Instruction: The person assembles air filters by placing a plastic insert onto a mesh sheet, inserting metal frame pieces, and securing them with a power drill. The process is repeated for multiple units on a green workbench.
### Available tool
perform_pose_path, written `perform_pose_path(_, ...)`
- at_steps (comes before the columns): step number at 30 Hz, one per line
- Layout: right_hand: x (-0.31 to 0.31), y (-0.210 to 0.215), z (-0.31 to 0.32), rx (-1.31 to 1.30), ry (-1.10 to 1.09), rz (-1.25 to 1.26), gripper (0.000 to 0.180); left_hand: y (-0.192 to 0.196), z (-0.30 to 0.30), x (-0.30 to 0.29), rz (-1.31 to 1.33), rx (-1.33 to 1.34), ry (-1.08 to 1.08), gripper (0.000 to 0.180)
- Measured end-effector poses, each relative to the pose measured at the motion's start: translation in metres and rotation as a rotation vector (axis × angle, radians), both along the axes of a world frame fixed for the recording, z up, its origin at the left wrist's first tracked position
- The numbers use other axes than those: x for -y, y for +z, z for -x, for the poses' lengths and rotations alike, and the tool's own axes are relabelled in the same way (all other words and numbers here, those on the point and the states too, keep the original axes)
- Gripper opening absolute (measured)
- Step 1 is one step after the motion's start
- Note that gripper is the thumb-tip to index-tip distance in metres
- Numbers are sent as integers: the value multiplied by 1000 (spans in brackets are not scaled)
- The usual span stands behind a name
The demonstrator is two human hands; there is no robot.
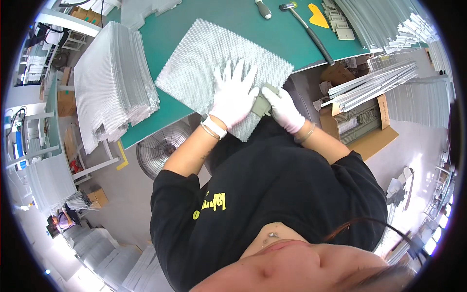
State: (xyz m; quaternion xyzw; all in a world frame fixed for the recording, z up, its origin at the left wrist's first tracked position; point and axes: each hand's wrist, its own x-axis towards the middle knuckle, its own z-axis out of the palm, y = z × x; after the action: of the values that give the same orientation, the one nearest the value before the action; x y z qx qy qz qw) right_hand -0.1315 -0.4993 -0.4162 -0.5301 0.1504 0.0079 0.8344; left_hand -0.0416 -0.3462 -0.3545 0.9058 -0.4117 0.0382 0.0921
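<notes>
A silvery mesh panel (199, 53) lies turned at an angle on the green table, one corner jutting past the near edge towards my body. My left hand (235, 95), in a white glove, presses flat on the panel with its fingers spread. At the panel's right-hand near edge, my gloved right hand (286, 109) pinches a small grey-green flat piece (261, 106), its thumb on top. The tip of my left thumb comes close to that piece; whether it touches I cannot tell. Beneath the piece, my right fingertips are mostly hidden.
Stacked mesh panels (109, 82) stand at the table's left. On the green table (214, 12) lie a hammer (311, 36), a screwdriver-like handle (263, 9) and a yellow scraper (318, 16). An open cardboard box (372, 138) holds parts at right, metal strips (369, 87) above. A floor fan (163, 146) stands below.
</notes>
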Motion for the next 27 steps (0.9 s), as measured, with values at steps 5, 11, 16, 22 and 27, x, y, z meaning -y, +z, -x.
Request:
perform_pose_path(5,-16,-6,19,-27,-138,15,17,4,17,-1,-15,-17,-12,61)
perform_pose_path(11,-20,-20,8,4,-149,-42,17,1,17,-2,-39,9,-7,62)
perform_pose_path(16,-19,-13,9,-4,-104,20,19,2,10,-7,16,-36,-36,61)
perform_pose_path(22,-18,-11,11,-20,-113,58,18,14,-4,-19,71,-96,-139,58)
perform_pose_path(27,-40,-19,0,-62,-313,-293,15,12,-3,-17,49,-77,-137,59)
